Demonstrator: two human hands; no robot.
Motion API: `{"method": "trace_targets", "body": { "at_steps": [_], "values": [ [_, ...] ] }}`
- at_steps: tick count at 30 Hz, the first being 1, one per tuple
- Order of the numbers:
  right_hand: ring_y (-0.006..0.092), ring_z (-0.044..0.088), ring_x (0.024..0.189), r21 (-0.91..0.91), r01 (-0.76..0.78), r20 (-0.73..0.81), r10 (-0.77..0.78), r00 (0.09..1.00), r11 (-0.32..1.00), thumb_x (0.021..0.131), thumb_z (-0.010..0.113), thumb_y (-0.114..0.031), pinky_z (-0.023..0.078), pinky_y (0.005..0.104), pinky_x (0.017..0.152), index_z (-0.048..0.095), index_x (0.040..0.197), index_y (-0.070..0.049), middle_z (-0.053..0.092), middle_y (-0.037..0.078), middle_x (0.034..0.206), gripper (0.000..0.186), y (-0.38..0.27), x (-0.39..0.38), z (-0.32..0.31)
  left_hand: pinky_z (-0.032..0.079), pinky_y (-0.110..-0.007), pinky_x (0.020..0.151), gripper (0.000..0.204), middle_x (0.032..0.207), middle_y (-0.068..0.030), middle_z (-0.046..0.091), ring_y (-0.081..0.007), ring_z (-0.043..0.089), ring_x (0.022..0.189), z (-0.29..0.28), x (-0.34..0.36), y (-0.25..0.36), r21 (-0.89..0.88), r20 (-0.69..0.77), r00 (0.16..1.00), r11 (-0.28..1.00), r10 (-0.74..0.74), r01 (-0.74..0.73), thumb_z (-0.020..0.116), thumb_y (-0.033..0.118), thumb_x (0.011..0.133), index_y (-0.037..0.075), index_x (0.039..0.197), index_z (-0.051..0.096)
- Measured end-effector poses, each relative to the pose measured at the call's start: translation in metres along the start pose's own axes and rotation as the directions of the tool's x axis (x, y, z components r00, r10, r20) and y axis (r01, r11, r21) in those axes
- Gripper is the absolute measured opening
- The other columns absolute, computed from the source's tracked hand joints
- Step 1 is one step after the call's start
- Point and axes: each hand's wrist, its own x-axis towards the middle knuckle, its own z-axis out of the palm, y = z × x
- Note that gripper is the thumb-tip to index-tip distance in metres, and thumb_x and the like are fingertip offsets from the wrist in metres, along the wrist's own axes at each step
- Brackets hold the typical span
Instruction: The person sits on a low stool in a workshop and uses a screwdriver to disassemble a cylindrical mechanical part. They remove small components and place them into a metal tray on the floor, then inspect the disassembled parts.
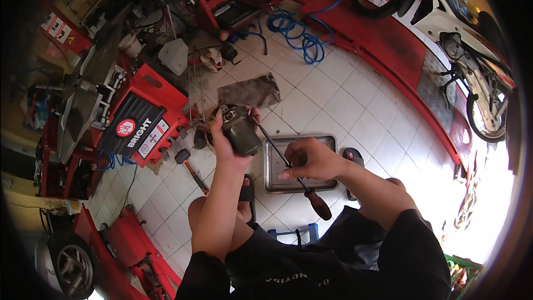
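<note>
in the head view, white square floor tiles (327, 94) spread between a long red metal platform (377, 50) and a red-and-black machine (141, 114). the person's left hand (226, 153) is wrapped around a dark, blocky metal part (242, 133), held up beside a rectangular silver metal tray (275, 175). the right hand (317, 158), apart from the left, pinches the shaft of a long brown-handled screwdriver (318, 204); whether its tip touches the part cannot be told.

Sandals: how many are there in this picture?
2. The left sandal is left of the metal tray; the right sandal is right of it. More could be hidden.
</note>
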Motion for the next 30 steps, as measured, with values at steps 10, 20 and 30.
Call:
{"method": "trace_targets", "body": {
  "at_steps": [10,20,30],
  "values": [
    [0.0156,0.064,0.069,-0.004,-0.009,0.045,0.009,0.999,1.0,0.08,0.088,-0.035,0.048,0.0314,0.063,0.069,0.09,0.002,0.068,0.008,0.073,0.043,0.004,-0.003,-0.007,0.045,-0.054,0.114,0.054,0.112,-0.0145,0.069,-0.0355,0.063,0.118,0.005,0.0,0.0,-0.062,0.13,0.991,0.998,0.018,-0.01,0.068,0.053,0.09,0.003,0.111,0.068],
    [0.0131,0.064,0.063,0.035,-0.125,0.129,0.119,0.984,0.992,0.081,0.088,-0.032,0.048,0.028,0.055,0.069,0.093,0.003,0.068,0.006,0.072,0.042,-0.003,-0.015,-0.022,0.055,-0.03,0.067,0.077,0.107,-0.0083,0.058,-0.0227,0.049,0.093,0.016,-0.001,-0.005,0.0,0.2,0.972,0.992,-0.123,0.125,0.065,0.069,0.082,0.003,0.121,0.059],
    [0.0131,0.064,0.062,-0.025,-0.195,0.158,0.196,0.968,0.981,0.081,0.088,-0.033,0.05,0.0279,0.055,0.068,0.093,0.002,0.067,0.004,0.072,0.042,0.004,-0.026,-0.029,0.035,-0.033,0.078,0.072,0.111,-0.011,0.054,-0.0212,0.04,0.091,0.009,-0.001,-0.017,-0.046,0.227,0.964,0.987,-0.139,0.153,0.074,0.057,0.08,-0.004,0.114,0.056]
  ]
}}
